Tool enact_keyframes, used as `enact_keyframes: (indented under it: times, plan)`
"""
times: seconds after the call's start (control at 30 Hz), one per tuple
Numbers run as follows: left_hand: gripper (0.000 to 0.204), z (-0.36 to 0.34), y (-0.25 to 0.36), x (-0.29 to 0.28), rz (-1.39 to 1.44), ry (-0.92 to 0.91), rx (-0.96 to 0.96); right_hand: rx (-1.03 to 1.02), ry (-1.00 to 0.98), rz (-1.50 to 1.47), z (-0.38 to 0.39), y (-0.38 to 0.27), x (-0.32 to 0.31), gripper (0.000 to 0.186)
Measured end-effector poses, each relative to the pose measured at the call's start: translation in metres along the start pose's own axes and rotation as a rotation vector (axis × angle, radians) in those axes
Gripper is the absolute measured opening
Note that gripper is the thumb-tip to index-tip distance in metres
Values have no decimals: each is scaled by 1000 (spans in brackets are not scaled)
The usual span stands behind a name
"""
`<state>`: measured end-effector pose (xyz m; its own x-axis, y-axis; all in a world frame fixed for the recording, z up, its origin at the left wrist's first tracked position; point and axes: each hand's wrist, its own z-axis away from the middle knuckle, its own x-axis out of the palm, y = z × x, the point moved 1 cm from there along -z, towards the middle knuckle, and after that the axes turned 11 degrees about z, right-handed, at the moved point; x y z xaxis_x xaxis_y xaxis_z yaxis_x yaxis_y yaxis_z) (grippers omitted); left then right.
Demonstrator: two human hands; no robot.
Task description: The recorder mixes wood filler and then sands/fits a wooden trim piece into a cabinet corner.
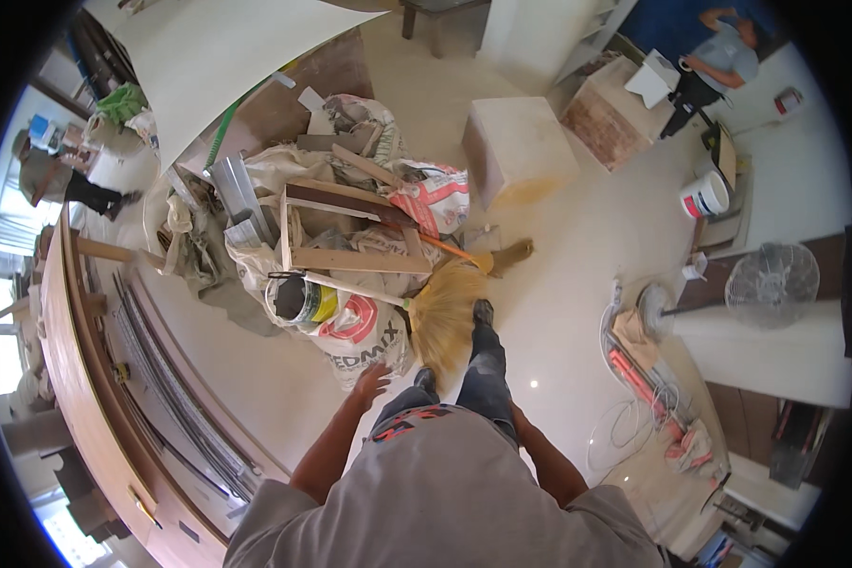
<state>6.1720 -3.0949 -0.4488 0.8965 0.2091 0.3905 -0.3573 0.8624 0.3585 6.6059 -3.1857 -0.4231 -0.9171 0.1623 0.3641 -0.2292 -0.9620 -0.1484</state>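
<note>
Holding left grip (373, 381) loosely open, empty, near red-and-black-printed sack (377, 346). Hanging right grip (520, 417) by thigh (488, 390); cannot tell its state or hold.

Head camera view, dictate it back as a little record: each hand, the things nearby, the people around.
Left hand: open, near the white-and-red sack
Right hand: by the right thigh, mostly hidden
Straw broom: bristles fanned near the feet
Wooden frame: on the sack pile
Others: person far left, another person upper right
</note>
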Motion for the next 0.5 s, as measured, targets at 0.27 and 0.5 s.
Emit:
enact_keyframes:
  times: [0.27,0.5]
  plan:
    - [68,-32,40,26,52,473,79,-16,225,895,-107,-245,35,94]
    - [40,-170,142,82,-399,488,285,121,328,1804,-212,-348,47,91]
